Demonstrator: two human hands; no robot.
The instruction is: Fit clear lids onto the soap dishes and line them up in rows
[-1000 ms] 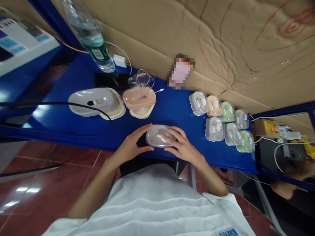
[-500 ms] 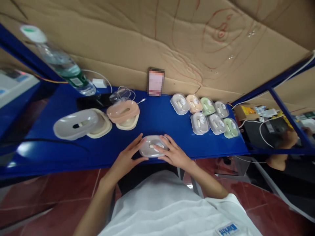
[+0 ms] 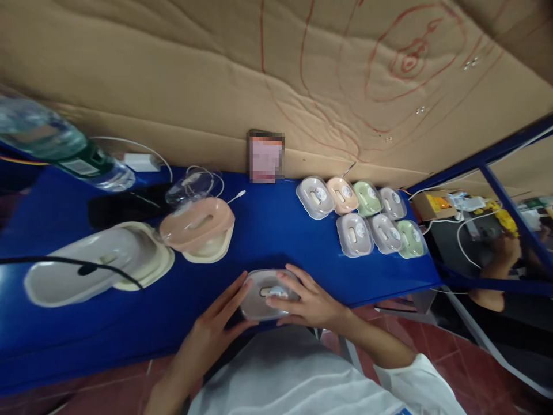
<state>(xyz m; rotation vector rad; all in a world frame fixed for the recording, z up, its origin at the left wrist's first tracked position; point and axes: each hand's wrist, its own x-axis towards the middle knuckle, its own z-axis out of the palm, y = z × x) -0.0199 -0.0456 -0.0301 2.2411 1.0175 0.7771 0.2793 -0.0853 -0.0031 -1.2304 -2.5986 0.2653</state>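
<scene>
Blue table, bottle, cable, held dish

Wore a white top, fabric creased, with soft folds across the front. Right sleeve: short, loose, same white, ended in a wide hem near the elbow. Patch with blue marking at the near edge, mostly cut off, lettering unreadable. Left hand and right hand were bare, forearms too.
</scene>
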